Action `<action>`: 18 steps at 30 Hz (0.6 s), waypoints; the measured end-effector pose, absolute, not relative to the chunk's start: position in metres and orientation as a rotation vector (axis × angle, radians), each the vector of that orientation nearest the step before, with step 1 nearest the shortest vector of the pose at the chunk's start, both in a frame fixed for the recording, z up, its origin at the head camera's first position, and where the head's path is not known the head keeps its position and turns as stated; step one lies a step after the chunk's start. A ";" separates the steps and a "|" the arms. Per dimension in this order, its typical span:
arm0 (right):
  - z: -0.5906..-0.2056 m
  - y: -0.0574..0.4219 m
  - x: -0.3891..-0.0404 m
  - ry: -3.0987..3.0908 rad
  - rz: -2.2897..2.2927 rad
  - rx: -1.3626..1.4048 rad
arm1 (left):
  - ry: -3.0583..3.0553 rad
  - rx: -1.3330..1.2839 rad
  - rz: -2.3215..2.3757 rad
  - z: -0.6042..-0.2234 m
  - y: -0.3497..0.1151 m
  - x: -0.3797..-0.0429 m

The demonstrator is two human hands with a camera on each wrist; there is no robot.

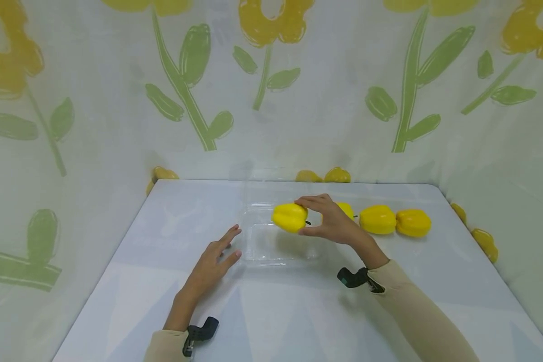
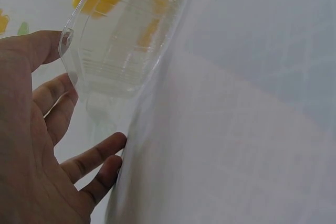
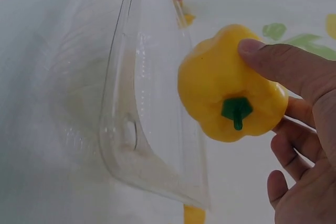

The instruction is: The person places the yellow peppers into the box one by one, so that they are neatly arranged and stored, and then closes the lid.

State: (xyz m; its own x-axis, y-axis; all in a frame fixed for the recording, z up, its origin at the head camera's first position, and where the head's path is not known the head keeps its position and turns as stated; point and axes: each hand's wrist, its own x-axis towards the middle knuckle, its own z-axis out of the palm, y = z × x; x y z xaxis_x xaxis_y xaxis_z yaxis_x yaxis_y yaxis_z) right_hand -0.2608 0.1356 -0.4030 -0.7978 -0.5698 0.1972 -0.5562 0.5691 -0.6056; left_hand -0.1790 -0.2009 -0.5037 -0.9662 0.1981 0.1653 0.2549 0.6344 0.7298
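Right grip [image 1: 334, 222] pinches glossy yellow bell pepper [image 1: 287, 217]; clear plastic box [image 1: 259, 246] below, left grip [image 1: 210, 264] spread at its edge. Early going, likely: pepper lifted, not yet released; three more yellow peppers [image 1: 377, 219] lie on pale surface [image 1: 280, 311], behind and right of right grip.

A pale cloth [image 1: 330, 100] printed with yellow flowers [image 1: 253, 26] and green leaves [image 1: 195, 56] hangs behind and beside a white table [image 1: 294, 311]
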 end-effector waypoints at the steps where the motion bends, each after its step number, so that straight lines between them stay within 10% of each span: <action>1: -0.403 0.134 -0.261 2.764 -1.050 -0.988 | -2.781 -0.381 -1.258 -0.504 -0.201 -0.179; 18: -0.403 0.112 -0.272 2.725 -0.968 -0.994 | -2.778 -0.403 -1.261 -0.498 -0.201 -0.177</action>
State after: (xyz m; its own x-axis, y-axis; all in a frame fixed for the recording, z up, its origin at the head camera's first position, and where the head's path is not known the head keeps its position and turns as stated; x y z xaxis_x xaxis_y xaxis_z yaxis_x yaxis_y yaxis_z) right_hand -0.2721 0.1121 -0.4033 -0.7853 -0.6052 0.1307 -0.5521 0.5889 -0.5903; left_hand -0.1768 -0.2006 -0.4979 -0.9636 0.2098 0.1655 0.2627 0.6304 0.7305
